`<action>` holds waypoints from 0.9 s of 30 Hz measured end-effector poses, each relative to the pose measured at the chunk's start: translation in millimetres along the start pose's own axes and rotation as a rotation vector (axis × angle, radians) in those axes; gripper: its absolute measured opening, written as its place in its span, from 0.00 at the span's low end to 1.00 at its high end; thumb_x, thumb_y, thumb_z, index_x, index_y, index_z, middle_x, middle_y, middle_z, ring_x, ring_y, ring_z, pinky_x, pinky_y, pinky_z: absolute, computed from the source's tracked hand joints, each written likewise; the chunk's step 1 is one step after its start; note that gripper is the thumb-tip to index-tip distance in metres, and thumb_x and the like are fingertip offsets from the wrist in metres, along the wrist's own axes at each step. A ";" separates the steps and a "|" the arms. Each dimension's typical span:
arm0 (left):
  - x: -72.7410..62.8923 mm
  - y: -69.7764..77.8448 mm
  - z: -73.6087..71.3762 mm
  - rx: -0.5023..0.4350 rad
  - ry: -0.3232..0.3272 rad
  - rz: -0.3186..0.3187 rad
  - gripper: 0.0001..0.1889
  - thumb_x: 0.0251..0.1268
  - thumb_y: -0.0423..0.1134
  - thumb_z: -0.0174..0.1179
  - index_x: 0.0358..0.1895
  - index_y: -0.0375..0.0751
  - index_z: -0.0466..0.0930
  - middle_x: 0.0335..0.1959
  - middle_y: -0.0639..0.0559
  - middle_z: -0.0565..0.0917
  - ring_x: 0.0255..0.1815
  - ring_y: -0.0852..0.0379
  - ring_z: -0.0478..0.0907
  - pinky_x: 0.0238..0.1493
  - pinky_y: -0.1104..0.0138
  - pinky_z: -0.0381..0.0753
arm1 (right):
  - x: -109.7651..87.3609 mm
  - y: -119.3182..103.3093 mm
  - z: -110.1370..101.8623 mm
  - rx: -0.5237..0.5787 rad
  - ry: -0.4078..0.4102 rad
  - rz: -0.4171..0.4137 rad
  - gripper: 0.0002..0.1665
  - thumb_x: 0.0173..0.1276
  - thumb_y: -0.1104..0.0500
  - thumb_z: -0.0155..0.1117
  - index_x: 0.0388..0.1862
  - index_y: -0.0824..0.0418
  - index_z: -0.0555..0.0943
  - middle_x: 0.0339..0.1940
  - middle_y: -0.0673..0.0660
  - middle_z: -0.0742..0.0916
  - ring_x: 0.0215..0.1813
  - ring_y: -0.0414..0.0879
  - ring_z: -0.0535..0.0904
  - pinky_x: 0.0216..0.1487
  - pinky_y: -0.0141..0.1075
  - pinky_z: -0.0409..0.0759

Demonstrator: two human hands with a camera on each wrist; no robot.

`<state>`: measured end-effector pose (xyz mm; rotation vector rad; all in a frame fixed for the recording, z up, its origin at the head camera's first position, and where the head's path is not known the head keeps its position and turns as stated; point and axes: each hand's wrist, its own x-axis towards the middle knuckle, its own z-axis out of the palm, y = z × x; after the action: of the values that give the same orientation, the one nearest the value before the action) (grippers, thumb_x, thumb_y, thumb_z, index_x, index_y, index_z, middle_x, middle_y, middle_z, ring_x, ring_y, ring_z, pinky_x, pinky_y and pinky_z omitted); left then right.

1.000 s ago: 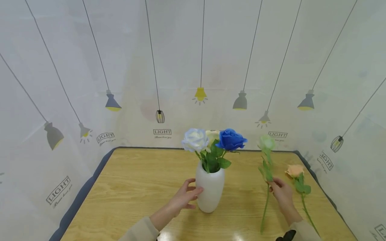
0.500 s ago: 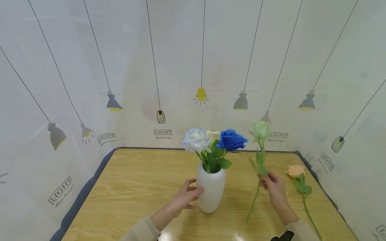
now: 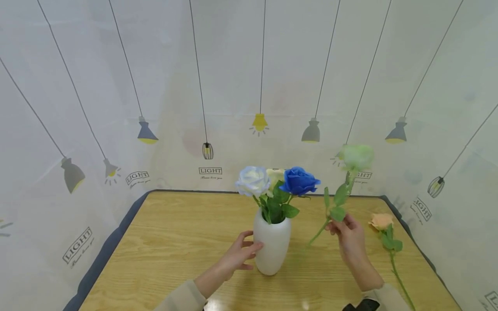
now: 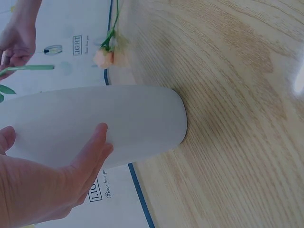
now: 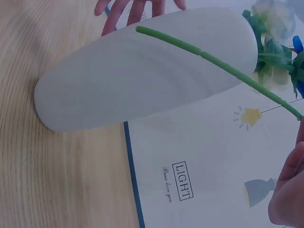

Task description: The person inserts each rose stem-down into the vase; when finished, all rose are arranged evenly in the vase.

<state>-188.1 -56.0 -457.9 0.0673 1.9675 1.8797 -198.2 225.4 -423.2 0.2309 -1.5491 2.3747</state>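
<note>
A white vase (image 3: 272,252) stands upright on the table, holding a pale blue-white rose (image 3: 253,180), a cream rose (image 3: 275,175) partly hidden behind leaves, and a deep blue rose (image 3: 299,181). Against the vase's left side rests my left hand (image 3: 236,254), its fingers spread and fairly straight. My right hand (image 3: 352,242) pinches the stem of a pale green rose (image 3: 357,157), held tilted in the air right of the vase. The stem's cut end (image 5: 166,38) points toward the vase; in the right wrist view it crosses in front of the vase wall.
A peach rose (image 3: 381,221) with leaves and a long stem lies at the right side of the wooden table (image 3: 186,224). A pale backdrop (image 3: 233,77) printed with hanging lamps surrounds the table's back and sides, with a dark blue border along the edge.
The right hand has moved left and slightly up with the green rose, whose bloom rises and now leans right as the stem end swings toward the vase. The left hand stays at the vase.
</note>
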 end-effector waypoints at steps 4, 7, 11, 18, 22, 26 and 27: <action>0.8 -0.8 -0.3 0.001 0.000 -0.004 0.41 0.53 0.55 0.58 0.64 0.37 0.50 0.56 0.33 0.63 0.53 0.32 0.64 0.37 0.52 0.75 | -0.5 -8.3 9.2 0.150 -0.038 -0.002 0.10 0.65 0.70 0.50 0.38 0.62 0.79 0.28 0.54 0.81 0.25 0.43 0.78 0.26 0.28 0.72; 1.4 -1.6 -0.4 0.003 0.001 -0.002 0.42 0.53 0.55 0.59 0.64 0.37 0.50 0.56 0.34 0.64 0.53 0.33 0.65 0.37 0.52 0.75 | 1.1 -13.8 16.0 0.267 -0.042 -0.010 0.11 0.66 0.70 0.49 0.38 0.63 0.79 0.30 0.55 0.80 0.25 0.43 0.77 0.27 0.28 0.73; 1.7 -1.8 0.1 0.001 0.001 0.010 0.41 0.53 0.55 0.59 0.64 0.36 0.51 0.56 0.33 0.63 0.53 0.32 0.65 0.37 0.52 0.75 | 5.0 -21.8 24.0 0.438 -0.044 -0.045 0.12 0.66 0.72 0.47 0.36 0.67 0.80 0.29 0.56 0.80 0.23 0.44 0.75 0.27 0.30 0.73; 1.9 -0.8 0.5 -0.001 -0.001 0.016 0.41 0.54 0.54 0.59 0.64 0.35 0.50 0.56 0.32 0.63 0.53 0.31 0.64 0.37 0.52 0.75 | 13.4 -39.3 35.3 0.586 0.045 -0.152 0.08 0.62 0.75 0.51 0.34 0.73 0.78 0.27 0.61 0.81 0.17 0.47 0.72 0.20 0.30 0.71; 1.8 -0.8 0.4 0.000 -0.001 0.012 0.41 0.53 0.55 0.59 0.64 0.36 0.50 0.56 0.32 0.63 0.53 0.31 0.64 0.37 0.52 0.75 | 18.5 -48.3 40.0 0.590 0.094 -0.209 0.06 0.60 0.76 0.52 0.34 0.75 0.77 0.27 0.63 0.80 0.15 0.47 0.71 0.17 0.30 0.71; 1.4 -0.9 0.3 0.000 -0.002 0.008 0.42 0.53 0.55 0.59 0.64 0.36 0.50 0.56 0.32 0.62 0.53 0.32 0.64 0.37 0.52 0.75 | 22.6 -54.7 44.7 0.512 0.053 -0.271 0.06 0.59 0.76 0.53 0.33 0.75 0.77 0.23 0.62 0.80 0.14 0.46 0.72 0.17 0.30 0.71; 1.3 -0.9 0.2 0.000 -0.003 0.007 0.42 0.53 0.55 0.59 0.64 0.36 0.50 0.56 0.32 0.62 0.53 0.32 0.64 0.37 0.52 0.75 | 23.4 -56.0 46.1 0.470 0.034 -0.292 0.05 0.59 0.76 0.54 0.33 0.74 0.78 0.21 0.61 0.80 0.14 0.46 0.72 0.17 0.30 0.71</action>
<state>-189.0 -55.4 -459.2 0.0776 1.9679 1.8831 -203.0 208.0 -349.2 0.4766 -0.8491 2.4457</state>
